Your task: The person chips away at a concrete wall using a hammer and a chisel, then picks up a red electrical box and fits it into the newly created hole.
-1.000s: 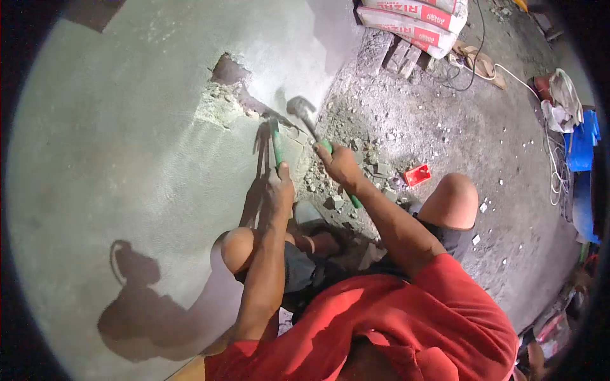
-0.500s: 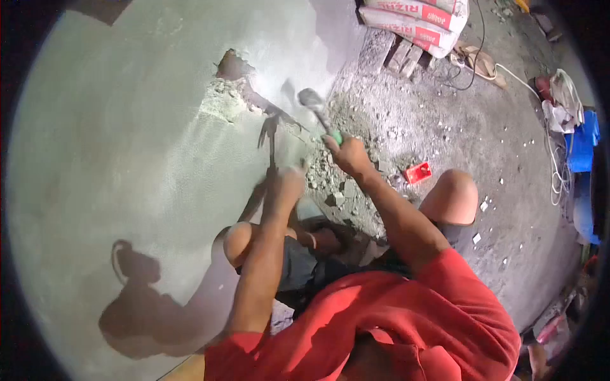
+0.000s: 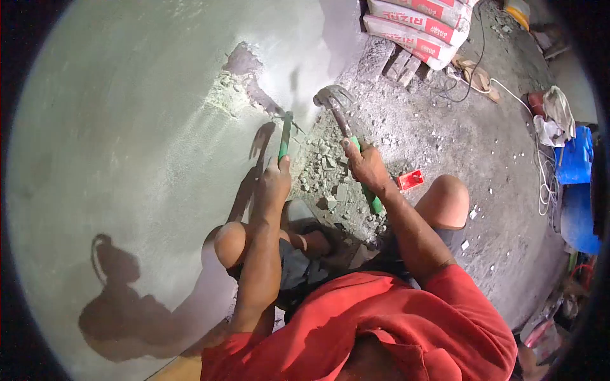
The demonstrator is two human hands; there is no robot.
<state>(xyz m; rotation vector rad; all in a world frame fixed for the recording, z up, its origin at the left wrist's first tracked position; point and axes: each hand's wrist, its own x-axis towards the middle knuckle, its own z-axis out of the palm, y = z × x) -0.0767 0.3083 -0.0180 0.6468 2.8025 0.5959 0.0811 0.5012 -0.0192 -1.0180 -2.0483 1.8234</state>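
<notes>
Clutching a chisel (image 3: 284,136) in the left hand (image 3: 274,184), fingers wrapped tight round its green grip, with the steel tip up beyond the fist against the wall (image 3: 127,159), at the lower end of a broken patch (image 3: 238,76). Gripping a hammer (image 3: 344,124) in the right hand (image 3: 365,166), fist clenched about mid-handle, with the metal head raised above the knuckles, apart from the chisel, and the green handle end poking out below the wrist. Crouching over rubble (image 3: 324,165) heaped between both fists, with a red box (image 3: 410,180) just right of the hammer fist and cement sacks (image 3: 419,22) well beyond it
</notes>
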